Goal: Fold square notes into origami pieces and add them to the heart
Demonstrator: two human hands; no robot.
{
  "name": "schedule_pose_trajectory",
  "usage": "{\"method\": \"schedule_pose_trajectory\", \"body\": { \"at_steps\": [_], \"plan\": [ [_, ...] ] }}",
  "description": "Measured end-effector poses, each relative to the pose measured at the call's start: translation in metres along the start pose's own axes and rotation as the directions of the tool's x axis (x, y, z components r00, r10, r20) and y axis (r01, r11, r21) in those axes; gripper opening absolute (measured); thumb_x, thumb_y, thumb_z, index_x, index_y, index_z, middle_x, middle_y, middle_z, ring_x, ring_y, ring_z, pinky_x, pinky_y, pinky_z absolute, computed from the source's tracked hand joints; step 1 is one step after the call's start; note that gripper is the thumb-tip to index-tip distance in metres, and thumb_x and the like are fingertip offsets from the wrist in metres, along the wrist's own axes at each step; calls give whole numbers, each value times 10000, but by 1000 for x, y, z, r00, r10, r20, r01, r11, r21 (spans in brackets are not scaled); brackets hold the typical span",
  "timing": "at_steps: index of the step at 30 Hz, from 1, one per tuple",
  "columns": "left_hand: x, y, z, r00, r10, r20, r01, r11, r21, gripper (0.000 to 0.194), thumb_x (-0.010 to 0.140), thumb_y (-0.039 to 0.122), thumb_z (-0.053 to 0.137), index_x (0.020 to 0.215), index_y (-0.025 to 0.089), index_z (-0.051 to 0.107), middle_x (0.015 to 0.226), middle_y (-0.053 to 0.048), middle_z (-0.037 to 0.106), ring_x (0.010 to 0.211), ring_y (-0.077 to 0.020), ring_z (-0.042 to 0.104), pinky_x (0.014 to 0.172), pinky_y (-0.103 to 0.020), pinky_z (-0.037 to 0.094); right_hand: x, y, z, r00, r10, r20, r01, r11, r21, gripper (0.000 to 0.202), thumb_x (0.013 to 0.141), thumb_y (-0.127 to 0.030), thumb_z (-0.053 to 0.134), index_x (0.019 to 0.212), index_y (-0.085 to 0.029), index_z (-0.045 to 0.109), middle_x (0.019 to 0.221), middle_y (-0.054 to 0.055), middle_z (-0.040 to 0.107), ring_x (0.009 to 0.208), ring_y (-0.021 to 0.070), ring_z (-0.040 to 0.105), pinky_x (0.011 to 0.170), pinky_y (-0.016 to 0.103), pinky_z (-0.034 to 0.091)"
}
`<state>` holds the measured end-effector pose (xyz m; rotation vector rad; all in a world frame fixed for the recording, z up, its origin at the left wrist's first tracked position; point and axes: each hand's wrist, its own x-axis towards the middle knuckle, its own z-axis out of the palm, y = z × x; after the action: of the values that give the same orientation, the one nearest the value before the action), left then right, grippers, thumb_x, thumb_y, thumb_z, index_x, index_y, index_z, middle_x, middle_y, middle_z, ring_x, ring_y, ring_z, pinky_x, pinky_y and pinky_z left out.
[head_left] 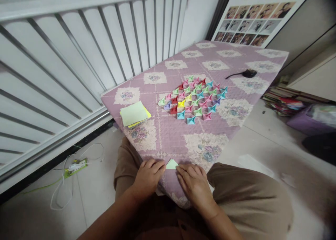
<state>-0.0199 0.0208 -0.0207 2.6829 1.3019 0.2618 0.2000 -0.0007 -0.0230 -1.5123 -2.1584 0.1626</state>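
A small pale green paper (172, 164), folded to a triangle with its point away from me, lies near the table's close corner. My left hand (150, 175) is at its left corner, fingers together and curled down to the cloth. At the right corner, my right hand (193, 181) presses with its fingertips, the fingers close together. My fingers hide both ends of the paper. Farther off stand several rows of small folded paper pieces (195, 97) in green, pink, red, blue, yellow and purple. To the left lies a stack of paper sheets (133, 114), pale green over yellow.
A purple quilted floral cloth (173, 138) covers the table. A black object with a thin tail (249, 73) lies at the far right. Along the left runs a white radiator (110, 40). A power strip with cables (76, 167) sits on the floor at left.
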Motion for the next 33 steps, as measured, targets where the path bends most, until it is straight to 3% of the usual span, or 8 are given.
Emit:
{"method": "schedule_pose_trajectory", "body": {
  "at_steps": [4,8,24,33],
  "plan": [
    [8,4,-1,999,-49,-6,49,999,-9,263,920,221,477,1148,267,599,1210,-5,616,1014,-220,502,829,-379,388,17,1,-2,993,42,111,-44,999,13,209,858,-330,605,1043,-247,658,908,51,649,892,221,545,839,378,338],
    [18,8,-4,995,-95,9,96,994,-53,173,907,286,515,1012,238,644,1108,-16,633,992,-220,502,858,-384,399,32,5,-1,981,12,196,-31,995,94,261,825,-282,650,1086,-286,636,925,38,638,918,219,557,842,373,325],
    [31,10,-6,975,-222,-8,214,948,-235,188,867,269,559,1029,249,654,1016,-36,623,970,-211,522,868,-362,400,36,0,-3,991,52,124,-66,992,109,119,835,-318,618,931,-267,667,836,-5,641,837,167,575,780,322,315],
    [32,14,-8,959,-284,0,269,907,-323,153,869,247,551,984,244,651,961,-19,653,958,-195,555,857,-350,376,38,0,-5,983,75,166,-102,982,159,122,830,-324,619,925,-274,678,794,-21,631,811,161,573,777,323,306]
  ]
}}
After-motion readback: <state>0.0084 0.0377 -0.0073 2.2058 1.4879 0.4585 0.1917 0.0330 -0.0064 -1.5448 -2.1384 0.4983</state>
